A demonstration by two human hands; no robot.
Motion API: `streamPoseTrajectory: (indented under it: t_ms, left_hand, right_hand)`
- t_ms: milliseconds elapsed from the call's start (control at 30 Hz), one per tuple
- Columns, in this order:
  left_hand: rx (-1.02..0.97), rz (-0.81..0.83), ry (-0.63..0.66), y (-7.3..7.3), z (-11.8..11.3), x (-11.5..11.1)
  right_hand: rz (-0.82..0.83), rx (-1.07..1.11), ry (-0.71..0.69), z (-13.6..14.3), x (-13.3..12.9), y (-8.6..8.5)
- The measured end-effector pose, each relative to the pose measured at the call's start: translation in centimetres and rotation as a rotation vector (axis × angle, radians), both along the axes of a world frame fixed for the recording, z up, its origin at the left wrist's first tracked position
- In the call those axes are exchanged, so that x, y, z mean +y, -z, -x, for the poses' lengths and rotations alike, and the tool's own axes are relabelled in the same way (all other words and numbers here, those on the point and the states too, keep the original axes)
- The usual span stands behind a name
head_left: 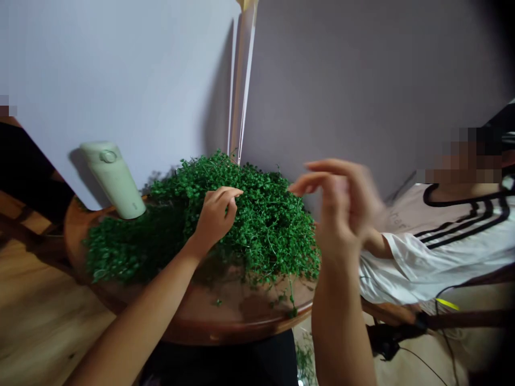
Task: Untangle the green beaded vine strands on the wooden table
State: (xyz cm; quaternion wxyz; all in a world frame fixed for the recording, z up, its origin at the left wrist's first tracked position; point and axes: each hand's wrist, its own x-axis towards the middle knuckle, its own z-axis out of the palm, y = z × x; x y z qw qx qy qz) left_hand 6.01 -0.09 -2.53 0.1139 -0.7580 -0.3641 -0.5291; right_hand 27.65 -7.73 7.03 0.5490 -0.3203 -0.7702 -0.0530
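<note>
A large heap of leafy green sprigs (273, 230) with thin stems lies across the round wooden table (193, 316). My left hand (217, 217) hovers over or rests against the middle of the heap. Its fingers are loosely bent, thumb and forefinger slightly apart, with nothing visible between them. Raised at the right side of the greens is my right hand (348, 201), somewhat smeared by motion. The fingers of that hand bend toward the left, apart from one another, and I see nothing in them.
A pale green flask (115, 179) stands at the table's back left. Behind the greens rise pale panels (153, 80) meeting at an upright strip. At the right sits a person in a white shirt (434, 252). A cable (422, 364) hangs low at the right.
</note>
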Motion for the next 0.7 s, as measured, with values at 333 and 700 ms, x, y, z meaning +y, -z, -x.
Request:
streamPoseTrajectory:
  t_ms: [333,700]
  left_hand:
    - [0.195,-0.101,-0.054,-1.1,0.9,0.9]
    - [0.233,-0.122,0.013,-1.1,0.3,-1.0]
  right_hand:
    - [0.314,-0.298,0.015,0.5,9.9,6.6]
    - [0.173,-0.196,-0.096,1.5,7.1,7.4]
